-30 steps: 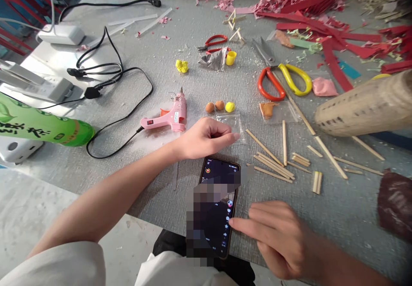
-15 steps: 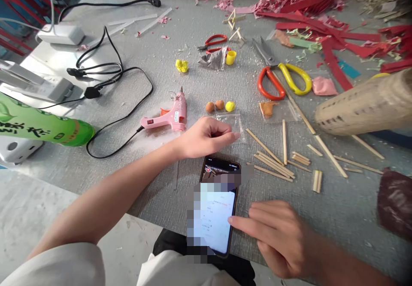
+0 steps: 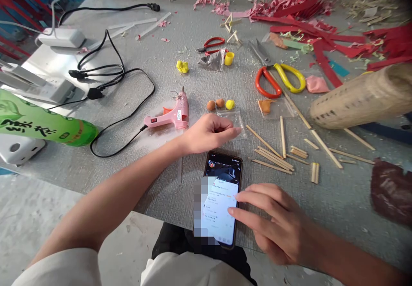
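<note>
Your phone (image 3: 222,204) lies at the near edge of the table (image 3: 154,185), between your two hands, its screen lit: dark at the top, white with lines of text below, the left side blurred out. Your right hand (image 3: 273,219) comes in from the right, index and middle fingers stretched out and apart, their tips at the screen's right edge; whether they touch the glass, I cannot tell. Your left hand (image 3: 209,133) rests just beyond the phone's top end, fingers curled in beside the thumb; I cannot tell whether they close on anything. A clear bag (image 3: 237,119) is just beside it. Farther off stand two brown balls (image 3: 220,103) and a yellow ball (image 3: 230,104), with the pink glue gun (image 3: 172,116) to their left and wooden sticks (image 3: 275,159) to the phone's right.
</note>
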{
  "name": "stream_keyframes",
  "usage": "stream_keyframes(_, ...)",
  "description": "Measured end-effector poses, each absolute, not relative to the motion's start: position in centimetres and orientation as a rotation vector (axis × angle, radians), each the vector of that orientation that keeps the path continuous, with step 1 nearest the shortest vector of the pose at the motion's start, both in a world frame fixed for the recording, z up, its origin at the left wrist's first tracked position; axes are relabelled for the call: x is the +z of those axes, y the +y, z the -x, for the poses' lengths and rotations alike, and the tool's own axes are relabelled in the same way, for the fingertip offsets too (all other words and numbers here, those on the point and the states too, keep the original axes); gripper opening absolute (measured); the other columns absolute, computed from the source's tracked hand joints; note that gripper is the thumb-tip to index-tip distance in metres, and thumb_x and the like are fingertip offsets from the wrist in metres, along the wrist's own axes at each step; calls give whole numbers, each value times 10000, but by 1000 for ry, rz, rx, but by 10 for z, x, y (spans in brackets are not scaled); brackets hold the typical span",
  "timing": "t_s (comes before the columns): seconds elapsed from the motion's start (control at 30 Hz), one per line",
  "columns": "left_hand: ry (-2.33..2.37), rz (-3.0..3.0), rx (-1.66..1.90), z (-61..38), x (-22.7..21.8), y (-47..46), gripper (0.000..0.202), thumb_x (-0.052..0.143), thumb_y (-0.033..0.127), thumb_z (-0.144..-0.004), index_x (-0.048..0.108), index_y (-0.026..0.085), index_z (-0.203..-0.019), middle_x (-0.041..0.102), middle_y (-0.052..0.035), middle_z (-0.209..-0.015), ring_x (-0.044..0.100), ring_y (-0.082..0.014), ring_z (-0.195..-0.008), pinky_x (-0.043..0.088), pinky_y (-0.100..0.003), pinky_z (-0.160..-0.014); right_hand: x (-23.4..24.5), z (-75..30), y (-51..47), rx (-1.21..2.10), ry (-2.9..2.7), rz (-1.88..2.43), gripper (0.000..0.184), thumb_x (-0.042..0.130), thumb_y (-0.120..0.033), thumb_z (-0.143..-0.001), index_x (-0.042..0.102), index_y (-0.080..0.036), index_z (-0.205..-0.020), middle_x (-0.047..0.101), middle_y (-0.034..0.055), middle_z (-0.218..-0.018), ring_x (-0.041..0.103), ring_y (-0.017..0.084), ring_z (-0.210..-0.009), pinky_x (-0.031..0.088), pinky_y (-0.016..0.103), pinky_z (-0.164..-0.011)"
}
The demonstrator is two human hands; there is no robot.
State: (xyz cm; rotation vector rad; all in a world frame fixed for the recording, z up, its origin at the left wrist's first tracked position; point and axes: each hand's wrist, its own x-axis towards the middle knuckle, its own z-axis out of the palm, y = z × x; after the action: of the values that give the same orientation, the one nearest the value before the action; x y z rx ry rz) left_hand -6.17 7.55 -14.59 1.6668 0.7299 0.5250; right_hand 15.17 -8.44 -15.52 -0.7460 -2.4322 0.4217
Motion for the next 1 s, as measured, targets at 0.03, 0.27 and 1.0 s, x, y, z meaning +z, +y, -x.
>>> stream_keyframes(0.03, 724, -1669, 527, 62, -146, 76, 480, 526, 334, -971, 287, 193, -580, 233, 67, -589, 199, -44, -553, 182, -253, -514, -155, -151, -84, 411, -2434, 770, 388, 446, -136, -904, 667, -172, -1221, 616, 111, -1251, 525, 255, -1197, 471, 423, -1002)
stream_keyframes(0.27, 714, -1627, 545, 61, -148, 76, 479, 536, 350, -967, 310, 195, -574, 225, 72, -572, 194, -27, -534, 158, -236, -502, -152, -155, -84, 458, -2155, 958, 347, 497, 0, -874, 667, -176, -1120, 540, 68, -1040, 561, 155, -925, 564, 307, -791)
stream_keyframes(1.0, 728, -1684, 550, 61, -149, 76, 482, 537, 324, -971, 289, 191, -581, 233, 70, -583, 197, -23, -552, 163, -238, -515, -155, -151, -77, 608, -2013, 1159, 383, 570, 71, -855, 762, -254, -918, 389, 55, -1603, 598, 224, -1201, 509, 299, -674)
